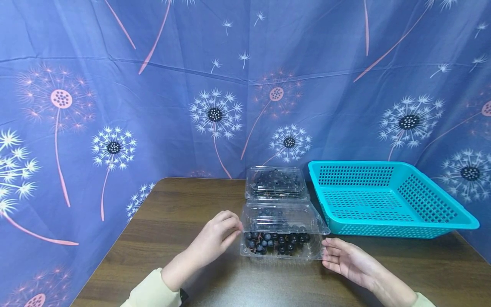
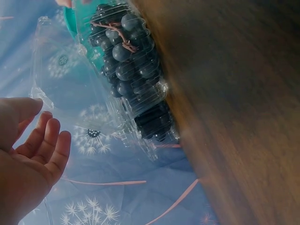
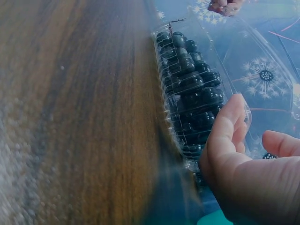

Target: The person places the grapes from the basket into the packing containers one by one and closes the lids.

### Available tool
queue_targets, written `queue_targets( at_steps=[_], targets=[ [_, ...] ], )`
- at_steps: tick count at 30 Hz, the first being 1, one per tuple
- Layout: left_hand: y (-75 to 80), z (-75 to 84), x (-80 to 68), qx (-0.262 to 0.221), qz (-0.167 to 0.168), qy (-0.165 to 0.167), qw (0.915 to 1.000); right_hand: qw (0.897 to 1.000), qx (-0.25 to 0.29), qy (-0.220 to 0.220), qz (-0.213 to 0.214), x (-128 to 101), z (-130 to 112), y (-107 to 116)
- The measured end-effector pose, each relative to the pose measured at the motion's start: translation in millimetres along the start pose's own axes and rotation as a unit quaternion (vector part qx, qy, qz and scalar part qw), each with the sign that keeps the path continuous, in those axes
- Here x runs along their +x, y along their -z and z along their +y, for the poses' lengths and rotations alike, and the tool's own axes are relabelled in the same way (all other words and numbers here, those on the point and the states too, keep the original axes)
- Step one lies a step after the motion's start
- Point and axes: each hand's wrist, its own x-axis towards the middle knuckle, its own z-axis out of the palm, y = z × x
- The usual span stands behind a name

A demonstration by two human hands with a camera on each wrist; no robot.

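Note:
A clear plastic clamshell box (image 1: 281,251) of dark grapes (image 1: 264,244) sits on the table with its lid (image 1: 284,213) raised at the back. My left hand (image 1: 216,236) is at the lid's left front corner, which it pinches between thumb and index finger; in the left wrist view the thumb (image 2: 28,107) lies on that corner and the other fingers are half curled. My right hand (image 1: 350,262) rests its nearly straight fingers against the box's right side. In the right wrist view those fingers (image 3: 229,119) overlap the box wall, the thumb held apart.
Behind the raised lid is a second clear box (image 1: 276,183) of dark grapes. A turquoise perforated basket (image 1: 383,230) stands at the right, close beside the boxes. The brown wooden table (image 1: 161,217) ends at a blue cloth (image 1: 172,106) with dandelion prints.

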Motion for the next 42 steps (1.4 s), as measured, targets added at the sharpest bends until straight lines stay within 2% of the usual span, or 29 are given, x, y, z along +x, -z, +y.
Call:
queue_targets(
  at_steps=[9, 17, 22, 32, 38, 42],
  targets=[
    [-0.9, -0.3, -5.4, 0.016, -0.025, -0.014, 0.9995, 1.0, 0.006, -0.001, -0.007, -0.6, -2.0, -2.0],
    [-1.7, -2.4, -9.6, 0.034, -0.053, -0.032, 0.9975, 0.998, 0.017, 0.015, -0.063, 1.0, -0.4, -1.4],
    [-2.4, -3.9, -11.5, 0.033, -0.06, -0.045, 0.9966, 0.999, 0.006, 0.011, -0.049, 0.0, -1.1, -3.9],
    [-3.8, -5.4, -14.3, 0.047, -0.067, -0.066, 0.9945, 0.998, 0.026, 0.003, -0.051, -0.4, -2.6, -2.4],
    [-5.9, -7.6, -18.6, 0.056, -0.081, -0.064, 0.9931, 0.999, 0.008, 0.008, -0.053, 1.7, -2.7, -5.1],
    [-7.3, -9.6, -19.6, 0.059, -0.084, -0.062, 0.9928, 1.0, -0.01, 0.002, -0.024, 2.7, -3.0, -9.7]
  ],
)
